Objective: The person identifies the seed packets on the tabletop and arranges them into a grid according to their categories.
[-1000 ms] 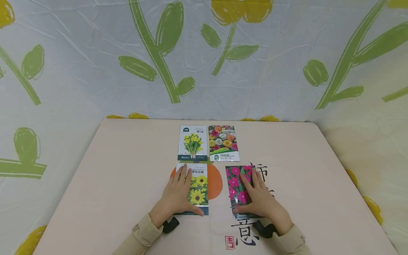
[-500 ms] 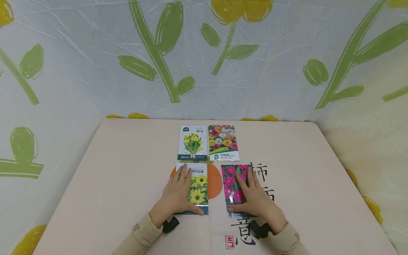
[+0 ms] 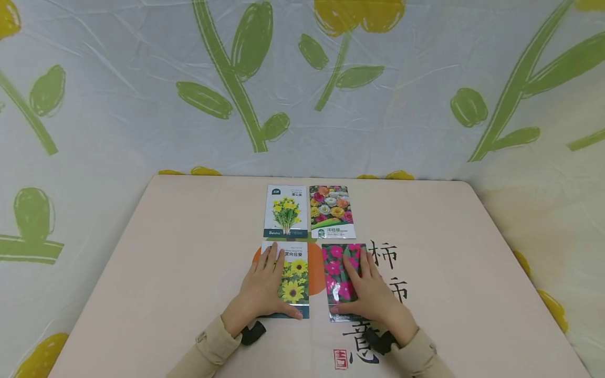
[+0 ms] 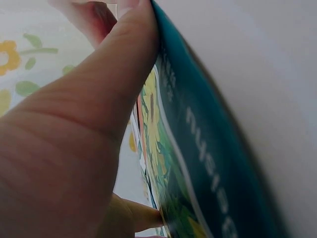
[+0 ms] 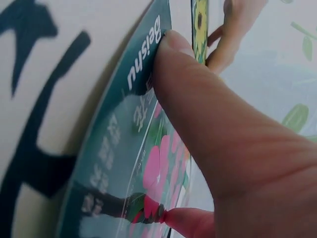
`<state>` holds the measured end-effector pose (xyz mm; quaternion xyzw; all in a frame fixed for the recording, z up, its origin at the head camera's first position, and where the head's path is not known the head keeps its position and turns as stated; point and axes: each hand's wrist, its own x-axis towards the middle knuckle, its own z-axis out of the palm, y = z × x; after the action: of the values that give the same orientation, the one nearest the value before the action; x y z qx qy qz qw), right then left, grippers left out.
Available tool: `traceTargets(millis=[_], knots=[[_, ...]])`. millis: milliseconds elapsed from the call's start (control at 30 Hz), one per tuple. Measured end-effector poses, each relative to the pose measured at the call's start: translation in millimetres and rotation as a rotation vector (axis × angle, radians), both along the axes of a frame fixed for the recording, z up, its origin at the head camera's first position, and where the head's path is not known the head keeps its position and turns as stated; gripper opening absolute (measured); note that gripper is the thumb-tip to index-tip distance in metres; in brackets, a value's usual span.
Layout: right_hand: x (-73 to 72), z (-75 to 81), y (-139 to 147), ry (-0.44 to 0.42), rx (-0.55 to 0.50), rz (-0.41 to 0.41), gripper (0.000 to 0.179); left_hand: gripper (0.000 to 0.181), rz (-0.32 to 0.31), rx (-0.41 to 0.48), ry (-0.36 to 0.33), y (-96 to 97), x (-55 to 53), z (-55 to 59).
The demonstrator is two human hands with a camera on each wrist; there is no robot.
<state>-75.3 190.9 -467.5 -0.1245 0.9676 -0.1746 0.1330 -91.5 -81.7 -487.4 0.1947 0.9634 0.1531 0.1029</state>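
Observation:
Four flat seed packets lie on the table in two rows. My left hand (image 3: 262,283) rests on the front left packet, the sunflower seed packet (image 3: 294,281), with its thumb along the bottom edge. On the front right, my right hand (image 3: 375,295) presses the pink-flower seed packet (image 3: 334,270) with spread fingers and covers its right side. A narrow gap separates these two packets. Behind them lie a white seed packet with yellow flowers (image 3: 285,211) and a seed packet with multicoloured blooms (image 3: 332,207). The right wrist view shows the thumb on the dark lower band.
The pale pink table (image 3: 189,273) carries a printed orange fruit (image 3: 317,270), black characters (image 3: 385,254) and a red seal (image 3: 340,359). A white curtain (image 3: 142,105) with green leaves and yellow flowers stands around the back and sides.
My right hand has slid the pink-flower seed packet left, closer to the sunflower seed packet, uncovering more of the black characters. The left hand and the back packets have stayed in place.

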Motion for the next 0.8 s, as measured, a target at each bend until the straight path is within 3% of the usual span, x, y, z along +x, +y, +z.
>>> traceTargets(millis=[233,800], knots=[[-0.8,0.0,-5.9,-0.021,0.004,-0.014,0.119,0.143,0.000,0.002,-0.010,-0.3,-0.3,-0.4],[-2.5,-4.6,-13.2,0.022,-0.012,-0.020,0.120,0.144,-0.003,-0.005,0.011,-1.3,-0.7,-3.7]])
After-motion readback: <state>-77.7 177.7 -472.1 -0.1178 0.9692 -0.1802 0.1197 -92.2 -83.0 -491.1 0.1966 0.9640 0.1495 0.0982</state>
